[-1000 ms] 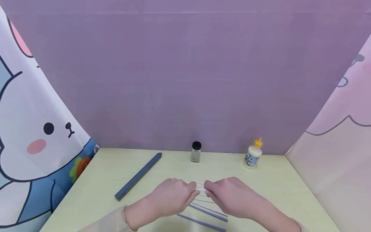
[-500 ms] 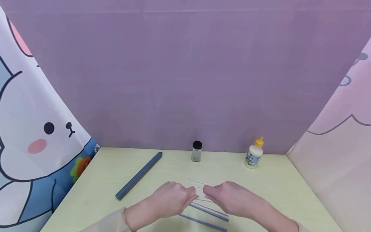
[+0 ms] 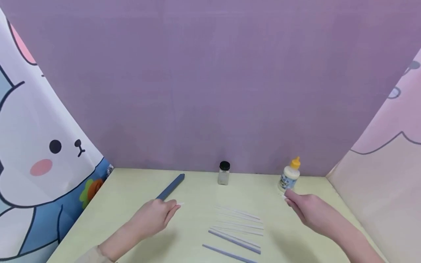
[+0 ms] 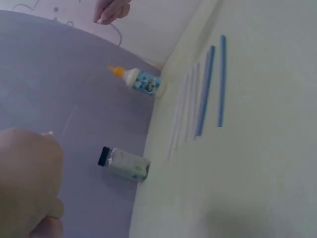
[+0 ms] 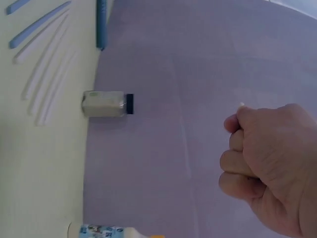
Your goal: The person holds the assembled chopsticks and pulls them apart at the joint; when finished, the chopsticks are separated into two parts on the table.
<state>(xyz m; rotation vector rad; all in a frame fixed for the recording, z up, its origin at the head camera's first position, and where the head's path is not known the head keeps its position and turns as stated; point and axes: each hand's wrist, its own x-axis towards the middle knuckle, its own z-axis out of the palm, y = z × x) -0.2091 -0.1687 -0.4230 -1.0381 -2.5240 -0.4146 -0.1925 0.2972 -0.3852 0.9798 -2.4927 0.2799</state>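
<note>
My left hand (image 3: 152, 219), raised over the left of the table, pinches a small white piece (image 3: 180, 204) whose tip pokes out past the thumb. On the right, in front of the glue bottle (image 3: 287, 178), my right hand (image 3: 314, 213) pinches another white bit (image 3: 283, 196) between thumb and curled fingers. Most of both pieces is hidden in the fingers. Between the hands, lower down, several thin white strips (image 3: 240, 224) lie side by side on the table. Two blue-grey strips (image 3: 235, 241) lie nearest the front.
A small clear jar with a black lid (image 3: 224, 173) stands at the back middle. Partly behind my left hand lies a long dark blue bar (image 3: 171, 187). A purple cloth (image 3: 210, 91) rises behind the table (image 3: 197, 190), with printed cloths at both sides.
Close together earlier with a white piece between them, my hands have moved far apart, left and right. A white end now shows at each hand. The strips between them are uncovered.
</note>
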